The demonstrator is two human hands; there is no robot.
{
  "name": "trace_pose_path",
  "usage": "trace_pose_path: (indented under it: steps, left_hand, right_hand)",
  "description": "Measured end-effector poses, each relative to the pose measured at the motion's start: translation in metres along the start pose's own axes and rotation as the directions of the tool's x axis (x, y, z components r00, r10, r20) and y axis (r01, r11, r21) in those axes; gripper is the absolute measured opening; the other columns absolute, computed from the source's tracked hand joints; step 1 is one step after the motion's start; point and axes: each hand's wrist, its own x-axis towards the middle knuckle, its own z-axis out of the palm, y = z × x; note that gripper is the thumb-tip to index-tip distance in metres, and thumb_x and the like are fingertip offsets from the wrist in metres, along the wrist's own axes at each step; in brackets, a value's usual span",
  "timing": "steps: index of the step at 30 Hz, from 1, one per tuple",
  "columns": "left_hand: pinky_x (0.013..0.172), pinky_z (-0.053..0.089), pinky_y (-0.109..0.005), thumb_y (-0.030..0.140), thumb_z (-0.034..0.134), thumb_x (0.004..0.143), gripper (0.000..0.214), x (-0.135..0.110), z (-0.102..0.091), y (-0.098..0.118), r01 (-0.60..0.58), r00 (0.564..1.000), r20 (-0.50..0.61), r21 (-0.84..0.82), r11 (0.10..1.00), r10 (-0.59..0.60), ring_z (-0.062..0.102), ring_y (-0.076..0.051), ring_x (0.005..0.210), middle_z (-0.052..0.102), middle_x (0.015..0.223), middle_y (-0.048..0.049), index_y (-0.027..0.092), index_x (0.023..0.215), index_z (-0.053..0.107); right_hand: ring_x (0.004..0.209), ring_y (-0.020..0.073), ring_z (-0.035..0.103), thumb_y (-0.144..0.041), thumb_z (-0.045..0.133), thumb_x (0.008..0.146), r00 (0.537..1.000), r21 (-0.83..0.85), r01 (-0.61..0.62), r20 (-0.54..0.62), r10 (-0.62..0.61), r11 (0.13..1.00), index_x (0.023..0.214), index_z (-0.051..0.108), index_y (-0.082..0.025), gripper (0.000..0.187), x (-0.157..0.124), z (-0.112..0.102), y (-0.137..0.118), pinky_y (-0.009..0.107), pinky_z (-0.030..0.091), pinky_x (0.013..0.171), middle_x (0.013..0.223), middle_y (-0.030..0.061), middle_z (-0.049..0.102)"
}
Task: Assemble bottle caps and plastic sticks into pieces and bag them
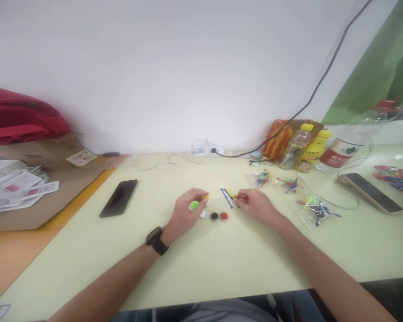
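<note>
My left hand, a dark watch on its wrist, pinches a small yellow piece between thumb and fingers. Under that palm show a bright green piece and a white round piece. My right hand is closed on a thin red plastic piece, its far part hidden by the fingers. Just left of those fingertips lie a blue stick and a yellow-and-dark stick. Between the hands, nearer me, sit a black round piece and a red round piece.
Clear bags of coloured plastic parts lie to the right, near a phone and bottles. Another phone lies left. Cardboard with papers covers the far left. A dark cable runs to a wall-side socket.
</note>
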Motion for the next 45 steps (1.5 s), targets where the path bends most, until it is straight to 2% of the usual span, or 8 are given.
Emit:
trace_pose_path:
  steps: [12,17,20,25,30,34,38,45]
  left_hand:
    - [0.086,0.059,-0.034,0.029,0.061,0.1,0.015,-0.001,0.002,-0.005,0.018,1.0,0.003,-0.033,0.999,-0.018,0.069,-0.018,0.091,0.07,0.106,-0.0051,0.024,0.109,0.071]
    - [0.092,0.06,-0.037,0.031,0.064,0.098,0.027,0.001,0.003,-0.006,0.06,0.998,-0.015,-0.119,0.991,-0.063,0.069,-0.019,0.097,0.065,0.118,-0.0082,0.025,0.124,0.069]
    - [0.096,0.059,-0.038,0.032,0.067,0.096,0.024,0.001,0.004,-0.002,0.07,0.997,-0.025,-0.234,0.97,-0.077,0.069,-0.021,0.105,0.065,0.122,-0.0093,0.024,0.118,0.073]
    - [0.094,0.059,-0.036,0.034,0.074,0.092,0.027,-0.003,0.007,0.009,0.227,0.974,0.07,-0.422,0.878,-0.217,0.071,-0.022,0.102,0.073,0.112,-0.009,0.02,0.115,0.072]
    - [0.071,0.059,-0.028,0.035,0.083,0.083,0.034,-0.005,0.009,0.017,0.341,0.937,0.109,-0.488,0.804,-0.331,0.071,-0.019,0.084,0.075,0.093,-0.0063,0.018,0.112,0.074]
    - [0.06,0.054,-0.025,0.037,0.084,0.081,0.036,-0.005,0.008,0.019,0.397,0.914,0.136,-0.492,0.775,-0.382,0.068,-0.016,0.074,0.073,0.083,-0.0044,0.018,0.111,0.075]
    - [0.059,0.053,-0.025,0.039,0.083,0.082,0.037,-0.004,0.007,0.019,0.401,0.913,0.137,-0.48,0.78,-0.385,0.069,-0.017,0.074,0.072,0.082,-0.0046,0.017,0.111,0.074]
    - [0.06,0.054,-0.025,0.04,0.081,0.084,0.033,-0.005,0.007,0.014,0.408,0.91,0.129,-0.447,0.796,-0.394,0.071,-0.02,0.08,0.073,0.086,-0.0059,0.018,0.107,0.07]
  right_hand:
    - [0.071,0.019,0.061,-0.039,0.062,0.093,0.997,0.025,0.01,-0.07,-0.008,1.0,0.09,0.069,-0.024,0.017,0.006,0.016,0.003,0.029,0.036,0.064,0.073,0.0009,0.068]
    - [0.089,0.0232,0.064,-0.035,0.048,0.1,0.944,0.218,0.184,-0.311,-0.111,0.958,0.096,0.066,-0.019,0.025,0.012,0.017,0.007,0.034,0.047,0.08,0.094,0.0093,0.068]
    - [0.094,0.0247,0.064,-0.035,0.039,0.104,0.91,0.31,0.28,-0.388,-0.148,0.909,0.108,0.067,-0.018,0.033,0.009,0.012,0.002,0.036,0.048,0.086,0.1,0.0109,0.068]
    - [0.073,0.0215,0.058,-0.044,0.037,0.106,0.957,0.449,0.233,-0.265,-0.121,0.862,0.127,0.061,-0.024,0.037,-0.007,0.007,-0.018,0.035,0.046,0.073,0.085,0.0029,0.065]
    - [0.078,0.0196,0.054,-0.042,0.033,0.108,0.946,0.611,0.293,-0.295,-0.131,0.735,0.104,0.055,-0.025,0.028,-0.024,0.007,-0.04,0.033,0.044,0.076,0.085,0.001,0.057]
    - [0.087,0.0199,0.055,-0.039,0.036,0.108,0.941,0.658,0.334,-0.276,-0.196,0.675,0.107,0.059,-0.024,0.027,-0.027,0.011,-0.048,0.033,0.046,0.081,0.095,0.0038,0.059]
    - [0.094,0.021,0.061,-0.037,0.043,0.105,0.946,0.685,0.321,-0.266,-0.187,0.654,0.117,0.058,-0.025,0.023,-0.02,0.014,-0.042,0.035,0.049,0.086,0.1,0.0051,0.062]
    - [0.086,0.0206,0.062,-0.025,0.049,0.097,0.938,0.622,0.295,-0.333,-0.096,0.725,0.101,0.052,-0.023,0.006,-0.001,0.011,-0.014,0.033,0.047,0.074,0.092,0.0035,0.06]
